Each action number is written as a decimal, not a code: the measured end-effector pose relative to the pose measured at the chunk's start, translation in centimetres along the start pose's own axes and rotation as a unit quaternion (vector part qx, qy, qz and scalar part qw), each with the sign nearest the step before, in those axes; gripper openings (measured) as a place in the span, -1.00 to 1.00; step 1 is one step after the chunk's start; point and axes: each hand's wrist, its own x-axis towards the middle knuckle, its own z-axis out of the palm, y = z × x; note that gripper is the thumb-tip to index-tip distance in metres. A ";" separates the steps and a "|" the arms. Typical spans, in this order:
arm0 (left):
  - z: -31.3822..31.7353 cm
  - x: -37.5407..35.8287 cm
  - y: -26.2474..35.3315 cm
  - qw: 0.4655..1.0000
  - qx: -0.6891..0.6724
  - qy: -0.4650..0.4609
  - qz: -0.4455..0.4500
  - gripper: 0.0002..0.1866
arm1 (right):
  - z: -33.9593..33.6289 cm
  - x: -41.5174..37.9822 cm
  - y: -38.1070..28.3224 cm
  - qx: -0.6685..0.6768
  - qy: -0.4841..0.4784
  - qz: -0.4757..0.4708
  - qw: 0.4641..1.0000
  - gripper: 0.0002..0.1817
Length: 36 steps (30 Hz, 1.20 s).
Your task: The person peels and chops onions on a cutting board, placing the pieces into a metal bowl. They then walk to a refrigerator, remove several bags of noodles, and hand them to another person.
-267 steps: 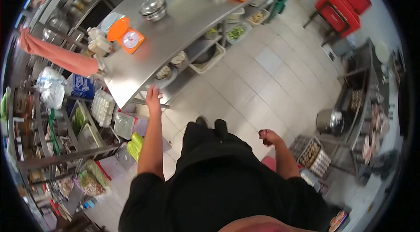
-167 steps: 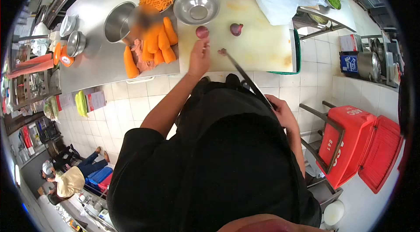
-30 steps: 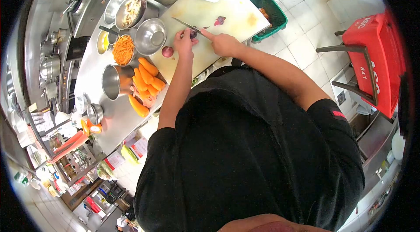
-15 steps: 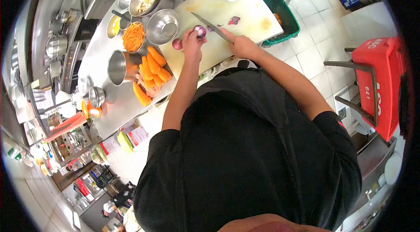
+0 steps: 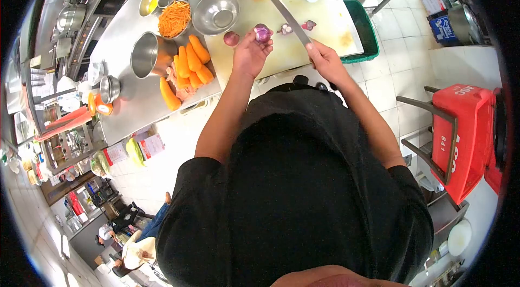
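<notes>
My left hand is closed around a red onion, held up over the near left part of the white cutting board. A second red onion rests on the board just left of that hand. In my right hand is the handle of a kitchen knife, its long blade pointing up and to the left across the board. Small purple-and-white onion pieces lie beside the blade, partly behind it.
Left of the board are whole carrots, a deep steel pot, a bowl of shredded carrot and a steel bowl. A green bin stands off the board's right end. A red bin is to my right.
The knife has lifted away from the onion in my left hand and moved right. That onion has turned in my fingers. The camera's view has shifted slightly.
</notes>
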 end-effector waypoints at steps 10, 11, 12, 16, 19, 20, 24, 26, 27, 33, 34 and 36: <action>3.2 -1.3 -1.1 0.995 -0.018 -0.087 -0.035 -0.58 | -0.9 1.5 -7.4 0.094 -0.102 0.129 0.982 -0.10; 3.7 -1.6 -1.0 0.996 -0.017 -0.086 -0.033 -0.56 | -0.7 1.4 -8.3 0.087 -0.113 0.108 0.984 -0.09; 4.0 -1.8 -0.8 0.995 -0.018 -0.096 -0.033 -0.56 | -0.5 1.4 -8.8 0.081 -0.124 0.087 0.985 -0.08; 4.9 -2.8 0.0 0.992 -0.020 -0.122 -0.038 -0.53 | 0.1 1.9 -9.2 0.083 -0.160 0.062 0.982 -0.14; 4.6 -3.4 0.3 0.989 -0.003 -0.143 -0.043 -0.49 | 0.5 2.2 -9.0 0.081 -0.167 0.066 0.980 -0.19; 4.5 -3.6 0.3 0.987 0.005 -0.152 -0.044 -0.47 | 0.6 2.2 -9.1 0.075 -0.173 0.059 0.980 -0.18; 4.2 -4.3 0.4 0.989 0.025 -0.143 -0.040 -0.46 | 1.2 2.4 -10.2 0.066 -0.191 0.048 0.978 -0.14; 3.8 -4.5 0.5 0.988 0.032 -0.148 -0.040 -0.46 | 1.4 2.5 -9.9 0.064 -0.203 0.056 0.975 -0.13; 3.8 -4.7 0.7 0.988 0.043 -0.141 -0.044 -0.47 | 1.4 2.6 -9.8 0.062 -0.208 0.061 0.974 -0.12; 2.6 -5.6 0.9 0.988 0.064 -0.124 -0.069 -0.47 | 1.3 3.1 -11.0 0.037 -0.242 0.140 0.960 -0.18; 2.8 -5.7 0.8 0.988 0.076 -0.117 -0.062 -0.46 | 1.2 3.2 -10.8 0.049 -0.238 0.155 0.958 -0.21; 3.1 -5.9 0.8 0.989 0.101 -0.103 -0.042 -0.44 | 0.7 3.5 -10.2 0.071 -0.234 0.181 0.953 -0.25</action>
